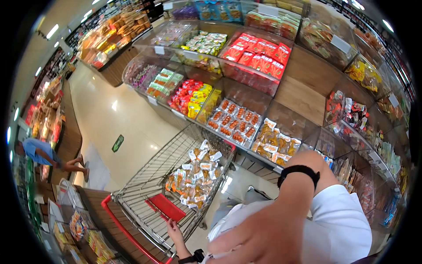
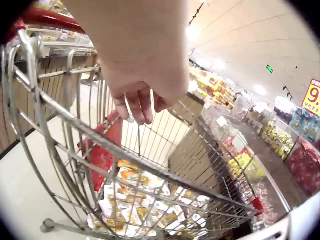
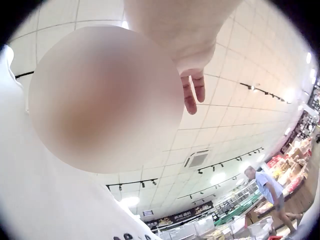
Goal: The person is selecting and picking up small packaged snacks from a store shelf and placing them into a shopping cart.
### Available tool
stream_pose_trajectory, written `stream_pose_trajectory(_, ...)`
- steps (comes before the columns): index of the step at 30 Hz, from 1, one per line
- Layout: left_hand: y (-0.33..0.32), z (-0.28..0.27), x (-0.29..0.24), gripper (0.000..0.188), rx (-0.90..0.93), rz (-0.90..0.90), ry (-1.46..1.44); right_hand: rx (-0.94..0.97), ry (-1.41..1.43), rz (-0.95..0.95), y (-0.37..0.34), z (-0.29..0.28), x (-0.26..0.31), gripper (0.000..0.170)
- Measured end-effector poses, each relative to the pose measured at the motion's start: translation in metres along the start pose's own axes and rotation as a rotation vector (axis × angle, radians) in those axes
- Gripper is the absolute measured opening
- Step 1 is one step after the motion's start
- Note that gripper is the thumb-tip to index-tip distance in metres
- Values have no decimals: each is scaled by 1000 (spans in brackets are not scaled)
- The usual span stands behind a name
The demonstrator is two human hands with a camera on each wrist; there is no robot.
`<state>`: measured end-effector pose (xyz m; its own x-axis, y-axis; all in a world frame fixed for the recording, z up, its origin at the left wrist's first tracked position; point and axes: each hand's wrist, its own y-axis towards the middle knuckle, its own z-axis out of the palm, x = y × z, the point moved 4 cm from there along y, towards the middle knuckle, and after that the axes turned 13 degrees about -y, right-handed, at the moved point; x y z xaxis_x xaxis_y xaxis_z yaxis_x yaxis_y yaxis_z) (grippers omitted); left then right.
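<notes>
My left hand [image 1: 175, 233] hovers over the handle end of a metal shopping cart [image 1: 145, 176], close to its red seat flap [image 1: 166, 207]. Seen from the left wrist, that hand [image 2: 145, 95] has loosely bent fingers and nothing in them. Inside the cart lies a pile of small packaged snacks [image 1: 195, 176] in clear and white wrappers. My right hand [image 1: 259, 233], with a black band on the wrist, is raised close to the head camera in front of a white shirt. In the right wrist view its fingers [image 3: 189, 97] extend without holding anything; part of the view is blurred.
Clear bins line the shelf ahead, with red packets [image 1: 259, 55], sausage-like snacks [image 1: 233, 121] and wrapped brown snacks [image 1: 277, 143]. A bare wooden shelf section [image 1: 303, 88] lies to their right. Another person [image 1: 44, 152] walks at the left beside a produce-like display counter [image 1: 70, 127].
</notes>
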<state>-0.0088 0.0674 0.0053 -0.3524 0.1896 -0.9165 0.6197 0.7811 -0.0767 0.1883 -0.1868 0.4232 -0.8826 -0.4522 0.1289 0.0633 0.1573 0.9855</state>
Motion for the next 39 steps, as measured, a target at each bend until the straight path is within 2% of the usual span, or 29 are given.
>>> stream_pose_trajectory(1,-2,-3,4,23,-22,12,93,-131,-70,-69,4,11,10,27)
stream_pose_trajectory(2,-8,-7,20,24,-10,-42,192,-197,-103,-31,7,23,16,23)
stream_pose_trajectory(4,-17,-9,39,25,7,-141,379,-118,-110,-53,10,41,22,20)
stream_pose_trajectory(5,-17,-9,39,27,-28,-171,410,22,-84,-124,11,43,18,21)
stream_pose_trajectory(6,-14,-6,33,27,-37,-137,341,276,32,-100,27,38,11,16)
stream_pose_trajectory(7,-13,-4,33,27,-6,-113,391,525,125,-47,41,32,3,12)
stream_pose_trajectory(9,-14,-7,33,27,18,-113,417,753,222,60,57,14,8,8)
stream_pose_trajectory(11,-16,-8,31,27,-1,-86,405,450,145,-50,53,3,21,8)
stream_pose_trajectory(13,-16,-9,27,27,-15,-72,404,124,219,-210,41,-1,23,9)
stream_pose_trajectory(15,-20,-11,26,27,-3,-117,393,-110,263,-201,25,16,7,10)
stream_pose_trajectory(16,-20,-12,28,27,6,-129,396,-167,238,-120,15,30,-3,9)
stream_pose_trajectory(17,-20,-11,34,28,1,-118,381,68,-36,32,2,42,-20,11)
stream_pose_trajectory(19,-15,-14,41,30,-21,-108,361,243,-58,544,-35,81,-70,16)
stream_pose_trajectory(20,-14,-14,40,30,-36,-112,354,188,207,914,-68,109,-100,20)
stream_pose_trajectory(22,-17,-14,40,30,-28,-179,380,328,212,1203,-150,128,-157,25)
stream_pose_trajectory(26,-10,-11,28,29,69,-504,505,457,167,1414,-322,130,-220,22)
stream_pose_trajectory(28,-11,-9,35,28,-56,-314,503,657,130,1620,-369,139,-224,20)
stream_pose_trajectory(31,-8,-8,32,28,-132,-275,482,985,-4,1625,-442,158,-230,18)
stream_pose_trajectory(34,2,-10,17,29,-79,-470,533,1265,-179,1497,-520,176,-248,23)
stream_pose_trajectory(35,1,-9,25,27,-102,-484,509,1350,-250,1430,-539,182,-255,24)
stream_pose_trajectory(38,-1,-8,35,24,-153,-472,514,1661,-320,1370,-551,211,-269,25)
stream_pose_trajectory(39,1,-8,31,20,-201,-397,538,1690,-278,1333,-582,221,-275,27)
